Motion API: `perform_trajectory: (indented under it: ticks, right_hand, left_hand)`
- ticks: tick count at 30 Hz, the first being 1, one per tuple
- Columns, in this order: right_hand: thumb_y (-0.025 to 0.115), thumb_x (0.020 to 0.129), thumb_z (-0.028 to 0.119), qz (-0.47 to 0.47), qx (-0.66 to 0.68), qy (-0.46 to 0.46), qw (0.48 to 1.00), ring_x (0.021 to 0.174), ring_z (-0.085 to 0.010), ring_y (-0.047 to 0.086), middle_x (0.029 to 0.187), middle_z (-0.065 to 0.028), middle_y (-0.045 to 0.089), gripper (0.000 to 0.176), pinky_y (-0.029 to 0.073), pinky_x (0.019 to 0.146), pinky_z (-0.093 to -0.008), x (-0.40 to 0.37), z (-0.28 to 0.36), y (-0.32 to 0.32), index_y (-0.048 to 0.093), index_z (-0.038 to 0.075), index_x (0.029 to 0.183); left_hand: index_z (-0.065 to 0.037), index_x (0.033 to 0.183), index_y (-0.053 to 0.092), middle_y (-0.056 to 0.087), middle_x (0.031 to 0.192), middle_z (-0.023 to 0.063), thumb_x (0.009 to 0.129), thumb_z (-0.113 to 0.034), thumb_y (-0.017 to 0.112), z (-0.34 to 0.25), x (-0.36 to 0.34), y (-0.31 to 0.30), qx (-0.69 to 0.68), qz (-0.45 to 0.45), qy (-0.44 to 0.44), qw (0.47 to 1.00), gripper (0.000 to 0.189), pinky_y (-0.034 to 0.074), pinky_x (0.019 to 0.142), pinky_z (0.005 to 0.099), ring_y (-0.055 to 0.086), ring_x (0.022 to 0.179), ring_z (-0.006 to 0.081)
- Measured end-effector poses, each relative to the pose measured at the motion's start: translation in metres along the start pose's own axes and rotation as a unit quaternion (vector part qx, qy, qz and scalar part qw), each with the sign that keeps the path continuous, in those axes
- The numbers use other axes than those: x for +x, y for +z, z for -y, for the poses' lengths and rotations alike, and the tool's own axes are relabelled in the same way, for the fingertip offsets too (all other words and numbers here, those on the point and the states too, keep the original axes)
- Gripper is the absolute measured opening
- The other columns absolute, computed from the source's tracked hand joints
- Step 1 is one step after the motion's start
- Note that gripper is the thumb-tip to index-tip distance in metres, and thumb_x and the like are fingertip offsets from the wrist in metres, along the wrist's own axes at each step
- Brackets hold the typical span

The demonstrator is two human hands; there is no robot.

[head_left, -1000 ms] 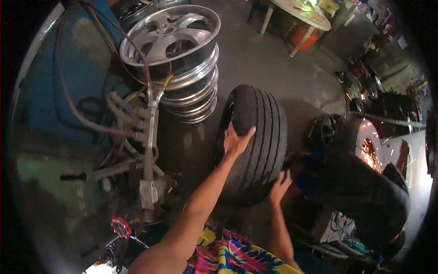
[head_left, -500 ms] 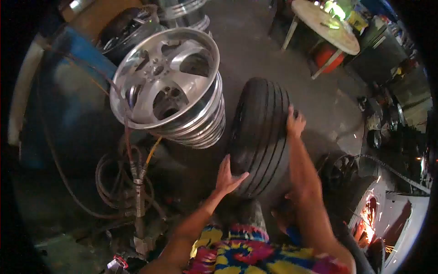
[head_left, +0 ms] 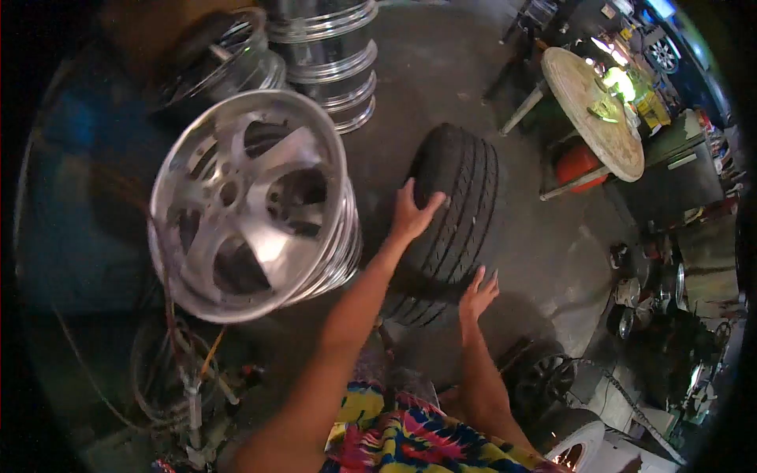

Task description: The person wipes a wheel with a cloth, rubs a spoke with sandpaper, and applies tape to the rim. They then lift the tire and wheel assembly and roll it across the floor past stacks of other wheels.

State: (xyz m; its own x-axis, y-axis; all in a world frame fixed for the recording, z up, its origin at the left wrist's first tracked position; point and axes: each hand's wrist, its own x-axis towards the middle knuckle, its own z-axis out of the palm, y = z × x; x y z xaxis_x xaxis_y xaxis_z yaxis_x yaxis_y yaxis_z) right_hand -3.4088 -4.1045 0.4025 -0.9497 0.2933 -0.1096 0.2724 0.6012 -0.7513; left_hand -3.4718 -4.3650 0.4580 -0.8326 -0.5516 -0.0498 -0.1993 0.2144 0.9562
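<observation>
2 bare hands work at 1 black tyre [head_left: 461,197] in the head view, which stands upright on its tread on the grey concrete floor [head_left: 544,260], near the middle of the scene. The left hand [head_left: 412,214] lies flat on the tyre's left shoulder, fingers spread over the tread, its grip released rather than clenched around anything. The right hand [head_left: 477,296] is nearer and lower, at the tyre's near right edge, fingers splayed and its grip likewise released; whether the palm actually touches the rubber I cannot tell. Just left of the tyre a polished alloy rim [head_left: 248,201] tilts with its spoked face toward the camera, on top of more rims beneath it. Farther off, a stack of chrome rims [head_left: 327,59] stands upright beyond it. Hoses [head_left: 177,370] coil on the floor at the near left. To the far right a round tabletop [head_left: 591,110] carries small bright items, with an orange container [head_left: 578,164] under it. A dark wheel [head_left: 544,378] lies at the near right, and a bright patterned shirt [head_left: 410,441] fills the near edge.
</observation>
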Motion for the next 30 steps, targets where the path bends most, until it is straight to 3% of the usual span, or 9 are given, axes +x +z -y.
perform_trajectory:
  ticks: [1, 3, 6, 13, 15, 20, 25, 28, 30]
  right_hand:
    - [0.048, 0.104, 0.071, -0.007, -0.010, 0.000, 1.000, 0.148, -0.0471, 0.037, 0.162, -0.0297, 0.033, 0.093, 0.037, 0.119, -0.0540, 0.037, 0.015, 0.015, 0.034, 0.002, 0.165]
    - [0.049, 0.106, 0.068, -0.001, 0.003, -0.013, 1.000, 0.148, -0.0474, 0.037, 0.161, -0.0303, 0.037, 0.090, 0.035, 0.121, -0.0526, 0.116, 0.071, 0.052, 0.036, 0.000, 0.163]
    - [0.049, 0.107, 0.064, 0.009, 0.048, -0.047, 0.998, 0.148, -0.0471, 0.038, 0.158, -0.0303, 0.042, 0.086, 0.034, 0.121, -0.0517, 0.179, 0.152, 0.078, 0.038, -0.001, 0.162]
    - [0.054, 0.111, 0.049, 0.021, 0.011, -0.082, 0.996, 0.145, -0.0466, 0.042, 0.157, -0.0305, 0.043, 0.072, 0.037, 0.119, -0.0524, 0.204, 0.121, 0.117, 0.042, -0.003, 0.159]
    - [0.056, 0.110, 0.047, 0.020, 0.039, -0.096, 0.994, 0.144, -0.0469, 0.044, 0.156, -0.0301, 0.044, 0.071, 0.038, 0.118, -0.0526, 0.213, 0.138, 0.139, 0.042, -0.003, 0.158]
    - [0.061, 0.108, 0.041, 0.025, 0.069, -0.082, 0.994, 0.141, -0.0466, 0.046, 0.151, -0.0286, 0.049, 0.066, 0.039, 0.118, -0.0522, 0.310, 0.228, 0.169, 0.046, -0.004, 0.155]
    - [0.060, 0.109, 0.038, 0.012, 0.099, -0.141, 0.985, 0.143, -0.0440, 0.046, 0.151, -0.0270, 0.050, 0.058, 0.038, 0.118, -0.0513, 0.455, 0.312, 0.236, 0.051, 0.000, 0.151]
    - [0.054, 0.111, 0.040, 0.057, 0.111, -0.159, 0.979, 0.142, -0.0442, 0.046, 0.151, -0.0266, 0.050, 0.057, 0.038, 0.118, -0.0520, 0.472, 0.294, 0.232, 0.050, 0.000, 0.152]
    - [0.049, 0.112, 0.044, 0.087, 0.104, -0.079, 0.988, 0.142, -0.0452, 0.045, 0.151, -0.0266, 0.049, 0.060, 0.037, 0.118, -0.0529, 0.461, 0.244, 0.240, 0.047, 0.001, 0.155]
  left_hand:
    - [0.008, 0.161, 0.033, 0.040, 0.159, 0.0348, 0.090, -0.072, 0.071, 0.009, 0.008, 0.003, -0.006, 0.001, 0.004, 1.000, 0.113, 0.035, 0.122, 0.0516, 0.040, 0.148, 0.0487]
    - [0.009, 0.157, 0.040, 0.043, 0.160, 0.0326, 0.094, -0.072, 0.064, 0.042, 0.012, 0.012, -0.018, -0.049, -0.125, 0.991, 0.105, 0.035, 0.123, 0.0478, 0.041, 0.150, 0.0447]
    - [0.009, 0.159, 0.037, 0.043, 0.160, 0.0330, 0.096, -0.076, 0.057, 0.013, 0.084, 0.019, 0.013, -0.074, -0.097, 0.992, 0.107, 0.034, 0.124, 0.0467, 0.041, 0.151, 0.0441]
    - [0.005, 0.163, 0.033, 0.038, 0.166, 0.0302, 0.093, -0.080, 0.057, -0.015, 0.309, 0.022, -0.050, -0.003, -0.096, 0.994, 0.113, 0.029, 0.127, 0.0448, 0.035, 0.156, 0.0406]
    - [0.005, 0.164, 0.032, 0.034, 0.169, 0.0276, 0.093, -0.078, 0.061, -0.032, 0.330, 0.009, -0.040, 0.087, -0.096, 0.991, 0.113, 0.029, 0.128, 0.0439, 0.033, 0.158, 0.0387]
    - [0.003, 0.163, 0.033, 0.041, 0.165, 0.0265, 0.095, -0.058, 0.074, 0.017, 0.289, 0.045, 0.011, -0.036, -0.045, 0.998, 0.101, 0.032, 0.126, 0.0468, 0.040, 0.153, 0.0391]
    - [0.001, 0.163, 0.032, 0.045, 0.160, 0.0292, 0.094, -0.057, 0.076, -0.009, 0.374, 0.084, 0.117, -0.134, 0.039, 0.983, 0.101, 0.037, 0.122, 0.0502, 0.044, 0.149, 0.0429]
    - [0.002, 0.163, 0.033, 0.046, 0.157, 0.0311, 0.093, -0.063, 0.072, -0.048, 0.483, 0.091, 0.151, -0.082, -0.040, 0.984, 0.103, 0.039, 0.120, 0.0526, 0.045, 0.147, 0.0459]
    - [0.002, 0.163, 0.033, 0.047, 0.156, 0.0318, 0.095, -0.073, 0.062, -0.059, 0.553, 0.110, 0.140, -0.087, -0.085, 0.983, 0.105, 0.039, 0.120, 0.0535, 0.046, 0.146, 0.0476]
